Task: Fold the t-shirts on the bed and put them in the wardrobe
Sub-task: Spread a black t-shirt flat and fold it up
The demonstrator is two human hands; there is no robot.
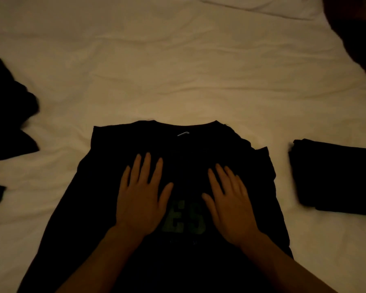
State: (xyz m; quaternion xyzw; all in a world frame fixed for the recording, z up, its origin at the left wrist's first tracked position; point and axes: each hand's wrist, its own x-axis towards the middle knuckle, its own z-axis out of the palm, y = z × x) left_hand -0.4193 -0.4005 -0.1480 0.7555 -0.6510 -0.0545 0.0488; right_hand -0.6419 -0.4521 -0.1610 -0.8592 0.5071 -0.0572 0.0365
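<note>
The fingers (145,166) of the left hand (141,199) lie straight and a little spread, flat on the chest of a black t-shirt (184,149). The right hand (228,206) mirrors it, fingers straight and close together, palm down on the cloth. Neither hand grips anything; both simply press on the fabric, thumbs angled toward each other over pale green lettering (183,223) printed between them.

The shirt is spread front-up on the bed (178,70), collar pointing away from the person, a small light tag (183,134) showing at the neck. Its right sleeve looks bunched near the shoulder; the left side lies smoother.

I'd say this is the flattening step, before the first fold. Next, each hand would need to move outward to a side edge and pinch it, so the sleeve and side can be turned inward over the chest.

Just to the right sits a folded dark garment (336,176), apparently one already done. At the left edge lies a crumpled dark heap of clothing (9,111), probably awaiting its turn. The wardrobe is not in view.
</note>
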